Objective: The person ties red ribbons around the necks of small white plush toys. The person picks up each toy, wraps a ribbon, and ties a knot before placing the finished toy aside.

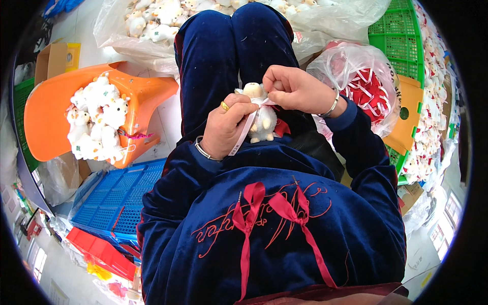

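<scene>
Bags of white plush toys point(168, 20) crowd the floor. Left hand point(226, 127) pinches a pale ribbon point(245, 131); right hand point(295, 90) grips its end at a small plush sheep point(263, 122).

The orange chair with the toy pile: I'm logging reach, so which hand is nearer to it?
Left. The left hand is on the lap beside the orange chair; the right hand is farther off, across the toy.
</scene>
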Motion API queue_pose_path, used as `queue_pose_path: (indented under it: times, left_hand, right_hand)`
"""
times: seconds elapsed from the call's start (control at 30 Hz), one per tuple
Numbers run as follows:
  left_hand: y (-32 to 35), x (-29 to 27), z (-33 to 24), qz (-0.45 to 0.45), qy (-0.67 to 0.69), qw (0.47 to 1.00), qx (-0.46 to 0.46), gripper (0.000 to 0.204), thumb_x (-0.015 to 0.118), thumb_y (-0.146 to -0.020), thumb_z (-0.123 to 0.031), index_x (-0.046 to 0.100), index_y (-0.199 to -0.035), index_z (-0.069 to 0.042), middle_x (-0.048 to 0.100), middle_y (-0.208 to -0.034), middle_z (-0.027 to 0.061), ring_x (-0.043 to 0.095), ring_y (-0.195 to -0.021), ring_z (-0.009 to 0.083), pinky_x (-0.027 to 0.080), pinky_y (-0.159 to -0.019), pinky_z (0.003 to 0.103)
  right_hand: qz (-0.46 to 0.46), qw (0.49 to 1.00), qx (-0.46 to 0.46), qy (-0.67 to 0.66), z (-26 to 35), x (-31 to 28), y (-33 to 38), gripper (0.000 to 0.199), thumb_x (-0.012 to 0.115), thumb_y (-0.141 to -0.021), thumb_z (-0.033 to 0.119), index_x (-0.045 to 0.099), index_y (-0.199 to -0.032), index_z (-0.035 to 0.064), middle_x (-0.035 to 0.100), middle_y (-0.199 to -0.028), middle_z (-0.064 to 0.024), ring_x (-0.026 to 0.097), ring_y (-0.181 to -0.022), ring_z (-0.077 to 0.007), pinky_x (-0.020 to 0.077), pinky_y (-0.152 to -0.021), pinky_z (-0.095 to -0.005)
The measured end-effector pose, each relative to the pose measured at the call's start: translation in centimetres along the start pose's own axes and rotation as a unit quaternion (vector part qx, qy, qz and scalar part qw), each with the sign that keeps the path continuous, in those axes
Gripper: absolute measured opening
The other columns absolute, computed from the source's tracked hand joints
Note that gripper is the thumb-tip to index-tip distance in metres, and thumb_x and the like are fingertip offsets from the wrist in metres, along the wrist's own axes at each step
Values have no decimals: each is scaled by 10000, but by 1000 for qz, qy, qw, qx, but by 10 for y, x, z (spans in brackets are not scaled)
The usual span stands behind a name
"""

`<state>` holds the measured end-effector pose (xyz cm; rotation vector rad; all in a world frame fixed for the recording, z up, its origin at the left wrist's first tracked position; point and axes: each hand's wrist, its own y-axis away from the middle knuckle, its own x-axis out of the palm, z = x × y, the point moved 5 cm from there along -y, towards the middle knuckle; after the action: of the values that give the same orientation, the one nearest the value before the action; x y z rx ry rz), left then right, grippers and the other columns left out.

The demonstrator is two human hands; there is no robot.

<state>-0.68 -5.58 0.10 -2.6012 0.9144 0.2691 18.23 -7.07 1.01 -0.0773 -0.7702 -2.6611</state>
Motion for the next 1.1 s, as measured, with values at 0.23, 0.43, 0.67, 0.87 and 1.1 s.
queue_pose_path:
  times: [0.23, 0.43, 0.67, 0.87, 1.1]
  left_hand:
    - [3, 0, 2, 0, -5, 1000, -10, 233, 804, -806, 34, 699, -1008, -15, 661, -981, 111, 664, -863, 232, 538, -770, 298]
    - [1, 1, 1, -3, 5, 1000, 0, 242, 795, -800, 39, 698, -1013, -22, 660, -978, 111, 669, -850, 245, 543, -755, 307]
    - [3, 0, 1, -4, -3, 1000, 1, 275, 780, -789, 49, 706, -1035, -48, 664, -993, 114, 686, -844, 268, 553, -737, 313]
    - [3, 1, 2, -5, -2, 1000, 1, 221, 806, -809, 47, 694, -990, -13, 661, -982, 109, 665, -846, 229, 539, -747, 291]
    - [5, 0, 1, -4, 13, 1000, -1, 295, 785, -782, 56, 713, -1047, -53, 656, -994, 105, 681, -845, 255, 552, -732, 307]
  right_hand:
    - [-106, 899, -200, 374, 15, -20, 9, 144, 562, -942, 31, 662, -1043, 9, 595, -850, -50, 531, -732, -80, 443, -652, -250]
    - [-37, 942, -193, 273, 18, 12, 8, 235, 650, -894, 21, 642, -1128, 18, 627, -924, -80, 551, -702, -126, 462, -635, -280]
    - [-232, 832, -210, 458, 31, -9, 13, 83, 655, -848, 42, 605, -913, 35, 592, -912, -125, 630, -774, -330, 520, -677, -388]
    - [-341, 845, -280, 302, 34, -18, 26, 219, 545, -852, -72, 617, -1047, -2, 639, -1056, -138, 661, -878, -257, 531, -779, -341]
    - [-139, 938, -139, 287, 13, 8, 8, 121, 631, -948, 49, 647, -1052, -13, 649, -770, -100, 612, -693, -158, 509, -666, -310]
